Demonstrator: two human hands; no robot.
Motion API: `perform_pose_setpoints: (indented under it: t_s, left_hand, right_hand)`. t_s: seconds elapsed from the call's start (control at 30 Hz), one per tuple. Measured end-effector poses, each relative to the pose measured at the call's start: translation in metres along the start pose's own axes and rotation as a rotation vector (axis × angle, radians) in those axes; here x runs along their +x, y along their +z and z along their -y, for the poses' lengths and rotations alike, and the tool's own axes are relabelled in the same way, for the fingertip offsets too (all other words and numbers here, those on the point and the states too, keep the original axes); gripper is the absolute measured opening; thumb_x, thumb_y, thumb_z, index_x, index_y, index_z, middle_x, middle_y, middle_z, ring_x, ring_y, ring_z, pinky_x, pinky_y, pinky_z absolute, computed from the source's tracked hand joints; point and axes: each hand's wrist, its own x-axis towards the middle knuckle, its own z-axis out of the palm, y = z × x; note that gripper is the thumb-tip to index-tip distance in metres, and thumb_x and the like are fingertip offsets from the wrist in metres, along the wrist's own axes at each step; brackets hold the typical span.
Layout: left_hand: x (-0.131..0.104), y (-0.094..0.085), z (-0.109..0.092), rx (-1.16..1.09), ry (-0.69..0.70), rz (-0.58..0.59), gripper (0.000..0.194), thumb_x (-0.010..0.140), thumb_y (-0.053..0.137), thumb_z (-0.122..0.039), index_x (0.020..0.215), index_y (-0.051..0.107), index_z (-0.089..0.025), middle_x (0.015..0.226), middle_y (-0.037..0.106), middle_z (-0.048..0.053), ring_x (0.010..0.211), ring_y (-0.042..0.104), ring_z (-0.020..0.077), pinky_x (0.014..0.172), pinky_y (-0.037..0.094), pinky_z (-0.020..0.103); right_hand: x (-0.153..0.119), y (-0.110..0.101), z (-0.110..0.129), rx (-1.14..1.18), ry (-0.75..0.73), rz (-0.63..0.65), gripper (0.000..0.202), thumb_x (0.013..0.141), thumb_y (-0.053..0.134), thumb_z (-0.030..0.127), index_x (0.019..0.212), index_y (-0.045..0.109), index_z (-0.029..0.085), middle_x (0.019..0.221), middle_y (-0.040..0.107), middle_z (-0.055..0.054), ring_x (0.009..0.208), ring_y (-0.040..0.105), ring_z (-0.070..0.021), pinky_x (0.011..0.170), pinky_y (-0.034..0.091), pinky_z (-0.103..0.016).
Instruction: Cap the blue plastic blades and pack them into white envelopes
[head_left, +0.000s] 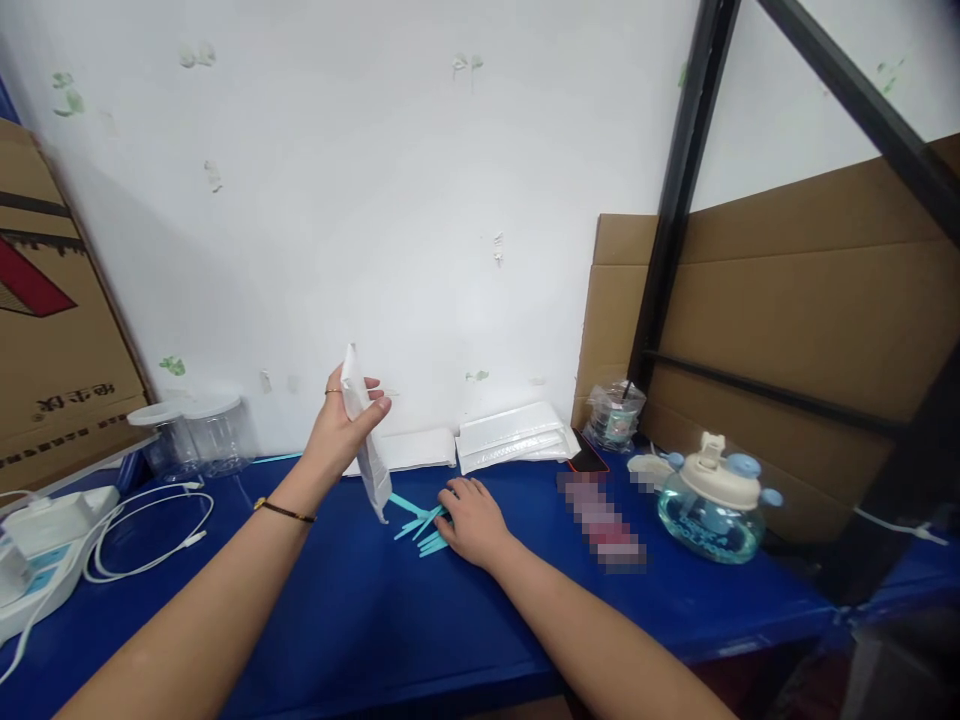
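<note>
My left hand (330, 430) is raised above the desk, its thumb and fingers closed around a slim white packet (369, 455) that stands nearly upright, seen edge-on. On the blue desktop (360, 620), my right hand (474, 525) rests palm down with curled fingers over several light-blue plastic strips (431, 545). The strips lie fanned out, their right ends hidden beneath the fingers. One branching strip (405, 506) reaches toward the packet's lower end. Behind the hands, a flat white packet (416, 449) and a stack of white packets (514, 437) lie against the wall.
At right stand a round bottle (712, 505) with blue liquid and a plastic-wrapped cup (615, 415), near a dark phone-like slab (589, 455). Clear jars (214, 440), a white cable (150, 530) and a power strip (52, 570) occupy the left. A black metal post (679, 200) rises at right.
</note>
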Motion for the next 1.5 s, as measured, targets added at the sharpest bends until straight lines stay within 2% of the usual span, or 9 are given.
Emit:
perform_pose_setpoints:
  t_s: [0.1, 0.2, 0.37, 0.6, 0.8, 0.93, 1.03, 1.2, 1.5]
  left_hand:
    - [0.003, -0.003, -0.002, -0.038, 0.052, -0.029, 0.054, 0.071, 0.066, -0.043, 0.115, 0.046, -0.02, 0.113, 0.055, 0.009, 0.103, 0.056, 0.0242, 0.087, 0.043, 0.04]
    - [0.004, 0.0, -0.013, -0.107, 0.125, -0.077, 0.053, 0.071, 0.066, -0.043, 0.115, 0.046, -0.02, 0.114, 0.056, 0.009, 0.1, 0.058, 0.0233, 0.084, 0.045, 0.037]
    - [-0.001, 0.021, -0.021, -0.059, 0.074, -0.062, 0.057, 0.066, 0.071, -0.036, 0.115, 0.047, -0.02, 0.1, 0.062, 0.005, 0.087, 0.061, 0.0209, 0.08, 0.045, 0.034]
    - [0.002, 0.033, -0.025, -0.143, 0.107, -0.117, 0.056, 0.069, 0.068, -0.035, 0.119, 0.044, -0.022, 0.105, 0.059, 0.006, 0.096, 0.059, 0.0215, 0.083, 0.045, 0.035]
    - [0.008, 0.042, -0.018, -0.067, 0.052, 0.051, 0.068, 0.066, 0.071, -0.035, 0.125, 0.04, -0.024, 0.103, 0.058, 0.005, 0.093, 0.059, 0.0211, 0.083, 0.045, 0.037]
    - [0.008, 0.044, -0.023, -0.186, 0.112, -0.072, 0.065, 0.071, 0.067, -0.034, 0.127, 0.037, -0.025, 0.105, 0.056, 0.004, 0.094, 0.058, 0.019, 0.084, 0.045, 0.034]
    - [0.01, 0.043, -0.027, -0.215, 0.176, -0.112, 0.07, 0.068, 0.07, -0.033, 0.128, 0.036, -0.025, 0.102, 0.058, 0.003, 0.091, 0.059, 0.0189, 0.082, 0.045, 0.033]
    - [0.011, 0.041, -0.014, -0.145, 0.066, -0.028, 0.064, 0.062, 0.074, -0.031, 0.12, 0.047, -0.022, 0.093, 0.063, 0.003, 0.082, 0.061, 0.0187, 0.079, 0.045, 0.033]
    - [0.02, 0.023, 0.013, -0.239, -0.013, -0.201, 0.053, 0.064, 0.073, -0.033, 0.111, 0.053, -0.02, 0.094, 0.065, 0.004, 0.085, 0.061, 0.0183, 0.078, 0.044, 0.03]
  right_hand:
    - [0.0, -0.001, 0.001, -0.029, 0.023, 0.033, 0.023, 0.087, 0.048, 0.04, 0.1, 0.056, 0.022, 0.1, 0.057, -0.006, 0.096, 0.05, -0.022, 0.088, 0.036, -0.036]
    - [0.001, -0.001, 0.001, -0.064, 0.069, 0.052, 0.024, 0.088, 0.047, 0.041, 0.098, 0.057, 0.022, 0.099, 0.055, -0.007, 0.093, 0.049, -0.0228, 0.079, 0.037, -0.034]
    - [0.0, -0.004, -0.002, -0.081, 0.151, 0.048, 0.027, 0.088, 0.046, 0.044, 0.097, 0.058, 0.022, 0.1, 0.055, -0.009, 0.094, 0.047, -0.0257, 0.078, 0.036, -0.036]
    - [-0.001, -0.004, -0.004, -0.041, 0.227, 0.05, 0.03, 0.085, 0.048, 0.046, 0.098, 0.06, 0.022, 0.101, 0.055, -0.011, 0.097, 0.046, -0.0277, 0.08, 0.035, -0.039]
    - [-0.002, -0.007, -0.004, 0.039, 0.2, 0.055, 0.035, 0.076, 0.056, 0.043, 0.105, 0.059, 0.024, 0.101, 0.054, -0.007, 0.097, 0.044, -0.0262, 0.083, 0.032, -0.037]
    - [-0.003, -0.008, -0.005, 0.083, 0.207, 0.062, 0.036, 0.074, 0.058, 0.043, 0.105, 0.061, 0.025, 0.101, 0.054, -0.007, 0.098, 0.044, -0.026, 0.083, 0.032, -0.037]
    - [-0.003, -0.009, -0.006, 0.109, 0.203, 0.066, 0.035, 0.073, 0.059, 0.04, 0.105, 0.06, 0.026, 0.101, 0.054, -0.006, 0.098, 0.045, -0.025, 0.084, 0.032, -0.037]
    - [-0.003, -0.009, -0.008, 0.139, 0.193, 0.07, 0.037, 0.07, 0.062, 0.037, 0.106, 0.06, 0.027, 0.101, 0.055, -0.005, 0.099, 0.045, -0.0244, 0.085, 0.032, -0.036]
    - [-0.001, -0.005, -0.012, 0.213, 0.226, 0.06, 0.037, 0.067, 0.067, 0.038, 0.102, 0.061, 0.028, 0.102, 0.056, -0.004, 0.1, 0.047, -0.0239, 0.088, 0.032, -0.036]
